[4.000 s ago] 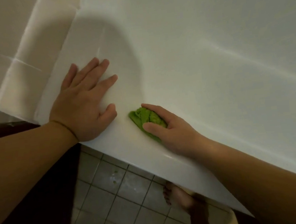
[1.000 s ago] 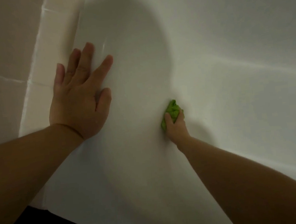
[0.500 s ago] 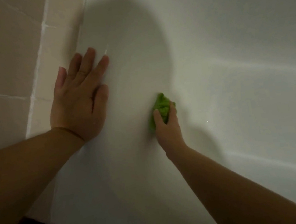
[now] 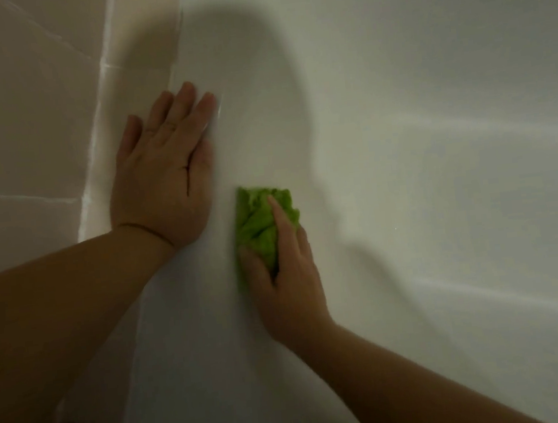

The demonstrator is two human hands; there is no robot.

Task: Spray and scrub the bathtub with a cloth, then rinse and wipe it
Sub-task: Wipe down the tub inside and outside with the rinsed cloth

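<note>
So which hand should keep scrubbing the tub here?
Right. The right hand already grips the green cloth against the bathtub, while the left hand lies flat on the rim, likely bracing.

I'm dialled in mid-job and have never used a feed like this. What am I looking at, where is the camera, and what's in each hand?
There is no machine here: these are a person's two bare hands. The single camera sits on the person's head and looks forward and down. The white surface is the bathtub, with beige wall tiles beside it on the left. The left hand lies flat on the tub's edge, fingers straight, holding nothing. The right hand grips a bunched green cloth and presses it against the tub. Nothing else is visible on the tub.
</note>
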